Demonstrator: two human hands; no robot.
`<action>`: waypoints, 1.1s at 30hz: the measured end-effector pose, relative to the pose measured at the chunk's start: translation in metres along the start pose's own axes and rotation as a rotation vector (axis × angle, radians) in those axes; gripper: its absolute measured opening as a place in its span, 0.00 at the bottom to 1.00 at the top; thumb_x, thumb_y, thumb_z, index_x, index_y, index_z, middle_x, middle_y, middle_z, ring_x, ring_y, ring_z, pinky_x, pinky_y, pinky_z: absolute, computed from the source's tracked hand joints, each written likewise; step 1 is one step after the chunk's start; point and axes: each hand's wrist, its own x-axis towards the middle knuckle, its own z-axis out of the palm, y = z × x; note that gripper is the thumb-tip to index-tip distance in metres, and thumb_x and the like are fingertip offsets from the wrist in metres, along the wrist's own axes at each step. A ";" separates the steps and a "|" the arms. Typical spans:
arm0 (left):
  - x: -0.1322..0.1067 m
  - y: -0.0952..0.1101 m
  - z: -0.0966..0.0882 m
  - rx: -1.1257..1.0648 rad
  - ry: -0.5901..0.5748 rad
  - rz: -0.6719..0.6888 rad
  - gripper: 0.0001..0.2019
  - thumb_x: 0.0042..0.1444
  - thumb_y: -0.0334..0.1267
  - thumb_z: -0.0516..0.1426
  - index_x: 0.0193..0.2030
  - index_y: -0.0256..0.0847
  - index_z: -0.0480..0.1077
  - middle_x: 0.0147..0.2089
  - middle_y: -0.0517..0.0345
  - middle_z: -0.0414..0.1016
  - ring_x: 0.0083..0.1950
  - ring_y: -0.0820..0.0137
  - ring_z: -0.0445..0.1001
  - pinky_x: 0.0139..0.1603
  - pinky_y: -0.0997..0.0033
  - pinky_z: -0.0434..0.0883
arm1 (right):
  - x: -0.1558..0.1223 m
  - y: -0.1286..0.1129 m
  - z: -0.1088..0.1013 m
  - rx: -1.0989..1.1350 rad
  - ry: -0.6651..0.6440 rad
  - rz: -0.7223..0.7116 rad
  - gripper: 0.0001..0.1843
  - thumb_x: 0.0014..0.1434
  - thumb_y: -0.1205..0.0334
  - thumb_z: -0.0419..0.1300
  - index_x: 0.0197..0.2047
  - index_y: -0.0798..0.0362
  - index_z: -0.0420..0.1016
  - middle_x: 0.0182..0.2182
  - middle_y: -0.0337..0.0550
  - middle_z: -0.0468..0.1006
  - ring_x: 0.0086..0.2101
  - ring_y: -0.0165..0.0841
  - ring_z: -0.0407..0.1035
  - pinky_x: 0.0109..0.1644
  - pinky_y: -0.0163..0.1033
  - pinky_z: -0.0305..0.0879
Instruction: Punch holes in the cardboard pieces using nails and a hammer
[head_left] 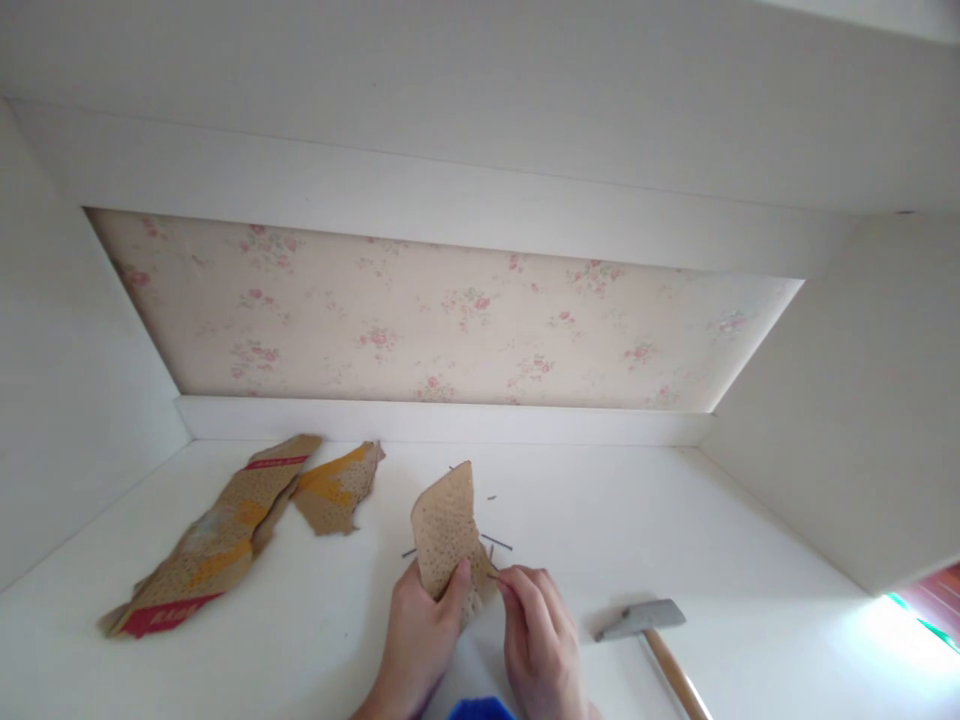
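Note:
My left hand (421, 630) grips a torn, hole-riddled piece of brown cardboard (445, 528) by its lower edge and holds it up off the white shelf (675, 530). My right hand (538, 640) sits just to the right of it, its fingers pinched on a thin dark nail (495, 577) at the cardboard's edge. A few loose nails (496, 541) lie on the shelf beside the cardboard.
A hammer (651, 632) with a metal head and wooden handle lies on the shelf to the right of my hands. Two more torn cardboard strips (225, 535) lie at the left. Floral wallpaper (450, 320) backs the alcove, with white walls on both sides.

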 end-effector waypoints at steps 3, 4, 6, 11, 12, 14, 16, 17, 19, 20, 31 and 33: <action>0.009 0.002 -0.009 -0.013 0.119 -0.035 0.17 0.50 0.50 0.64 0.38 0.36 0.80 0.39 0.45 0.83 0.44 0.52 0.80 0.44 0.61 0.75 | 0.001 0.003 0.002 0.019 0.109 0.070 0.10 0.66 0.72 0.53 0.46 0.48 0.69 0.34 0.42 0.76 0.33 0.34 0.71 0.38 0.37 0.70; 0.012 0.002 -0.012 -0.032 0.132 -0.040 0.18 0.50 0.50 0.64 0.39 0.36 0.80 0.41 0.45 0.83 0.46 0.52 0.80 0.46 0.61 0.74 | 0.003 0.005 0.003 0.017 0.141 0.136 0.08 0.67 0.70 0.53 0.44 0.48 0.69 0.34 0.42 0.76 0.34 0.34 0.72 0.38 0.37 0.70; 0.015 0.003 -0.016 -0.090 0.115 -0.038 0.19 0.50 0.50 0.64 0.43 0.36 0.79 0.45 0.45 0.82 0.51 0.53 0.78 0.51 0.61 0.73 | 0.006 0.009 0.003 -0.005 0.185 0.289 0.05 0.68 0.65 0.52 0.42 0.48 0.69 0.34 0.42 0.76 0.34 0.35 0.73 0.39 0.37 0.71; 0.017 0.001 -0.016 -0.275 0.043 -0.108 0.25 0.49 0.50 0.66 0.49 0.34 0.76 0.50 0.43 0.80 0.53 0.53 0.77 0.55 0.58 0.71 | 0.008 0.022 0.005 -0.057 0.045 0.428 0.10 0.68 0.59 0.51 0.42 0.49 0.73 0.36 0.44 0.80 0.35 0.37 0.75 0.37 0.39 0.72; 0.018 0.000 -0.016 -0.319 0.038 -0.136 0.26 0.49 0.50 0.66 0.49 0.34 0.76 0.50 0.42 0.80 0.53 0.53 0.77 0.55 0.57 0.72 | 0.006 0.024 0.006 -0.070 -0.003 0.424 0.10 0.68 0.60 0.51 0.41 0.48 0.74 0.36 0.44 0.80 0.35 0.38 0.75 0.38 0.40 0.72; 0.019 -0.003 -0.016 -0.415 0.035 -0.198 0.27 0.50 0.52 0.65 0.51 0.34 0.75 0.51 0.40 0.79 0.53 0.53 0.77 0.54 0.57 0.72 | 0.003 0.026 0.007 -0.100 -0.071 0.408 0.10 0.67 0.62 0.52 0.41 0.48 0.76 0.37 0.45 0.81 0.36 0.40 0.75 0.40 0.43 0.72; 0.019 -0.004 -0.016 -0.515 0.041 -0.243 0.28 0.52 0.53 0.64 0.52 0.34 0.74 0.52 0.41 0.79 0.55 0.54 0.76 0.55 0.57 0.72 | 0.002 0.025 0.007 -0.118 -0.102 0.395 0.11 0.65 0.65 0.53 0.40 0.48 0.77 0.36 0.46 0.81 0.36 0.41 0.75 0.41 0.45 0.71; 0.019 -0.004 -0.016 -0.562 0.044 -0.256 0.28 0.53 0.54 0.63 0.53 0.34 0.73 0.52 0.41 0.79 0.55 0.54 0.76 0.56 0.58 0.72 | 0.002 0.024 0.007 -0.120 -0.108 0.393 0.11 0.64 0.67 0.53 0.40 0.49 0.77 0.36 0.46 0.81 0.36 0.41 0.74 0.41 0.45 0.71; 0.019 -0.001 -0.016 -0.636 0.028 -0.286 0.27 0.54 0.53 0.63 0.53 0.33 0.73 0.51 0.41 0.79 0.55 0.55 0.76 0.57 0.58 0.71 | 0.005 0.020 0.005 -0.129 -0.141 0.402 0.12 0.63 0.69 0.53 0.39 0.49 0.77 0.35 0.46 0.81 0.36 0.42 0.74 0.41 0.45 0.70; 0.018 0.000 -0.016 -0.660 0.015 -0.305 0.27 0.53 0.52 0.63 0.53 0.33 0.73 0.51 0.41 0.79 0.55 0.55 0.76 0.57 0.58 0.71 | 0.007 0.018 0.004 -0.135 -0.168 0.413 0.12 0.62 0.70 0.53 0.39 0.50 0.77 0.36 0.46 0.81 0.37 0.42 0.74 0.42 0.45 0.69; 0.014 0.008 -0.016 -0.685 -0.122 -0.416 0.22 0.50 0.44 0.67 0.49 0.35 0.73 0.45 0.44 0.82 0.47 0.55 0.80 0.47 0.59 0.76 | 0.011 0.013 0.002 -0.055 -0.225 0.458 0.11 0.66 0.64 0.51 0.45 0.51 0.74 0.44 0.48 0.78 0.45 0.41 0.71 0.49 0.46 0.69; 0.013 0.009 -0.016 -0.660 -0.144 -0.419 0.22 0.51 0.46 0.67 0.49 0.35 0.72 0.44 0.44 0.82 0.45 0.56 0.81 0.44 0.61 0.77 | 0.010 0.013 0.003 -0.044 -0.220 0.430 0.12 0.65 0.64 0.53 0.48 0.51 0.74 0.49 0.50 0.76 0.50 0.41 0.69 0.54 0.46 0.68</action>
